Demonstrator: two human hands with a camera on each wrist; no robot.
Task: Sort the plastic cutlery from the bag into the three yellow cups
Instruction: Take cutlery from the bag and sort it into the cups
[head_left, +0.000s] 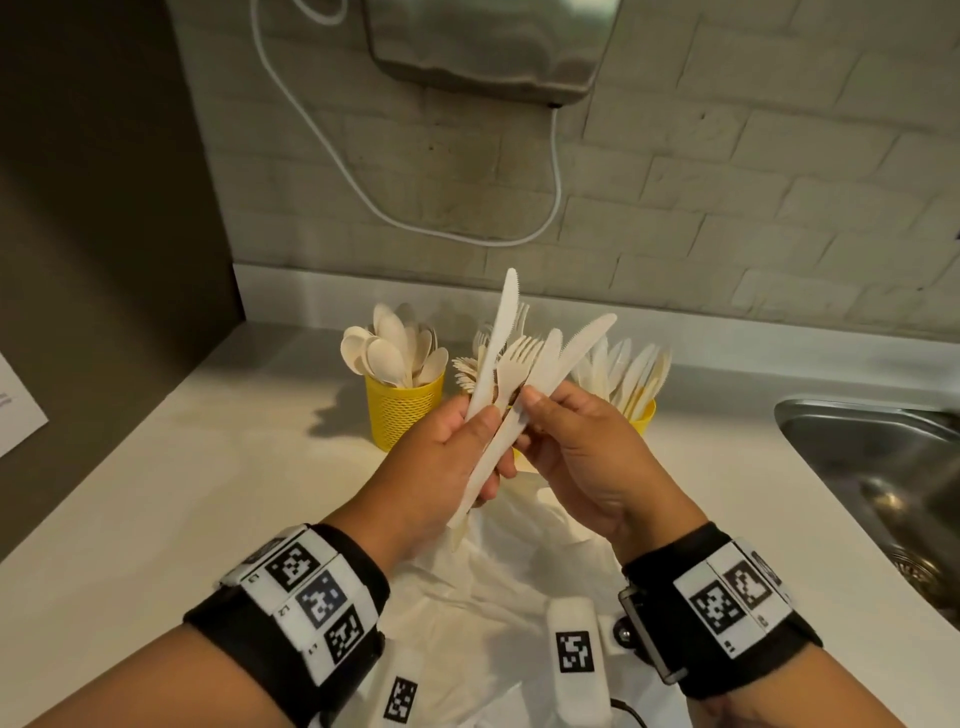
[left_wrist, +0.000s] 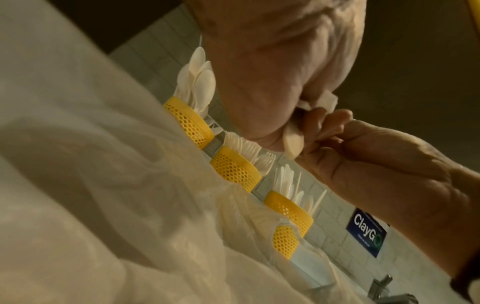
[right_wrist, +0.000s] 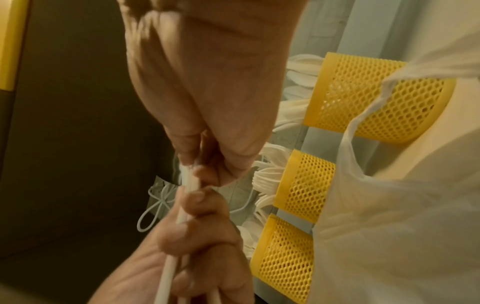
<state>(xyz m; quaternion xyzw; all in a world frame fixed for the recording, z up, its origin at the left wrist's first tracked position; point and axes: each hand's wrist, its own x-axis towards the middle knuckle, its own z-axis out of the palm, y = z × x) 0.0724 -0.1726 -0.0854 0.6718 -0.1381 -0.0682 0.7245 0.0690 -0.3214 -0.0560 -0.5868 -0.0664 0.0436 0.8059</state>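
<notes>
- We note a pale counter (head_left: 156, 493) against a brick wall (head_left: 779, 182).
- We record a steel sink (head_left: 883, 467) at the right edge.
- We observe a metal dispenser (head_left: 488, 41) mounted above, with a white cable (head_left: 556, 171) looping beneath.
- We log a blue "ClayGo" sign (left_wrist: 366, 232).

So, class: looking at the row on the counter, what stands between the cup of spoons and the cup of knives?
In the left wrist view, the yellow cup of forks stands between the cup of spoons and the cup of knives.

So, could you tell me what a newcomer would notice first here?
Both hands, left and right, hold a fan of white knives and a fork mid-frame. Behind stand three yellow cups; the left cup brims with spoons. A sink sits at right.
</notes>
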